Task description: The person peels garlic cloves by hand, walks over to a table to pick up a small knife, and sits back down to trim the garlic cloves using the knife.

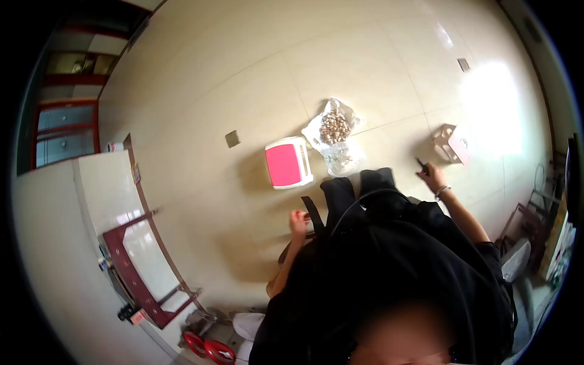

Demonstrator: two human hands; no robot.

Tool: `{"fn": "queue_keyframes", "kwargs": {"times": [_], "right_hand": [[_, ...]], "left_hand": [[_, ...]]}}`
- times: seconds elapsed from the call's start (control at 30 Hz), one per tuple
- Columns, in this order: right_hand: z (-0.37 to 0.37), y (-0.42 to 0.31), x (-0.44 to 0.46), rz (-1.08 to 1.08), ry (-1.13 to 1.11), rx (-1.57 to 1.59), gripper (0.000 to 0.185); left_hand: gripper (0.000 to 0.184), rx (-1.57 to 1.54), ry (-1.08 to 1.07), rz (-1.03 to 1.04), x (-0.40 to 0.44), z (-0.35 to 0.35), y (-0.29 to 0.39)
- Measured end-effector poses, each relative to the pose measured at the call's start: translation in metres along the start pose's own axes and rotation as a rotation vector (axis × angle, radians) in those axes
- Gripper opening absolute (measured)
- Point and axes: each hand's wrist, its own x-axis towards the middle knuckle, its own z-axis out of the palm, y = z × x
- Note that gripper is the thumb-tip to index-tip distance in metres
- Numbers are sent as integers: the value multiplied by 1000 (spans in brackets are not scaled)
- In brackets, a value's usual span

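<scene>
My right hand (433,177), a bracelet on its wrist, is closed around a small dark stick-like object (421,163) whose kind I cannot make out. My left hand (298,222) is low on the left with curled fingers, beside a hanging black strap (313,214); whatever it may hold is hidden. On the floor ahead of my knees, an opened plastic bag (312,132) bears many small, round, brownish pieces (335,126). Nearer to me lies a clear plastic bag (342,159) with pale bits in it. Left of it stands a pink-topped white stool (285,165).
A small pale pink stool-like object (451,145) stands on the tiled floor (243,85) to the right. At the left are a dark red wooden frame (137,277) and a cabinet (67,137). Red ring-shaped parts (219,351) show at lower left. Metal-framed furniture (528,222) is at the right edge.
</scene>
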Motion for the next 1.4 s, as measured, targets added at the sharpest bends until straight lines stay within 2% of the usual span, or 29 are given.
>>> {"fn": "queue_keyframes", "kwargs": {"times": [0.03, 0.1, 0.17, 0.2, 0.3, 0.37, 0.43, 0.5, 0.57, 0.6, 0.67, 0.83, 0.9, 0.97, 1.1, 1.27, 1.4], "right_hand": [[19, 6, -13, 68, -85, -2, 31], [45, 5, -35, 149, -261, -77, 41], [75, 17, -56, 189, -394, 6, 47], [81, 13, -68, 165, -425, 8, 48], [125, 6, -106, 296, -328, 5, 44], [150, -4, -126, 305, -301, 110, 38], [187, -18, -144, 314, -134, -31, 32], [183, -57, -153, 412, -129, 2, 36], [210, -76, -164, 448, -299, -23, 33], [229, -84, -173, 487, -326, -20, 33], [229, -108, -184, 552, -364, 31, 32], [241, -139, -219, 622, -209, 256, 33], [259, -138, -237, 488, -87, 659, 31], [260, -139, -252, 419, -42, 914, 30], [275, -135, -266, 570, -59, 827, 28], [294, -141, -259, 659, -43, 710, 25], [306, -150, -249, 710, -30, 675, 22]], "left_hand": [[16, 245, -59, 40, 11, 16, -25], [15, 346, -121, 275, -2, 48, -15], [20, 666, 16, 473, -15, 72, -31], [23, 703, -28, 481, -18, 71, -27], [25, 777, -43, 526, -18, 67, -9], [24, 1001, -93, 460, -12, 55, 10], [24, 1067, -145, 539, 8, 42, 14], [25, 1153, -217, 626, 25, 30, 11], [26, 1232, -283, 684, 36, 13, 1], [27, 986, -480, 484, 67, -7, -11], [20, 945, -429, 486, 101, -30, -44], [19, 919, -536, 435, 100, -55, 0], [18, 890, -569, 404, 98, -62, 14], [18, 846, -596, 372, 92, -66, 34], [17, 750, -647, 301, 79, -68, 70], [17, 634, -714, 302, 47, -68, 125], [20, 548, -672, 309, 5, -31, 190]]}}
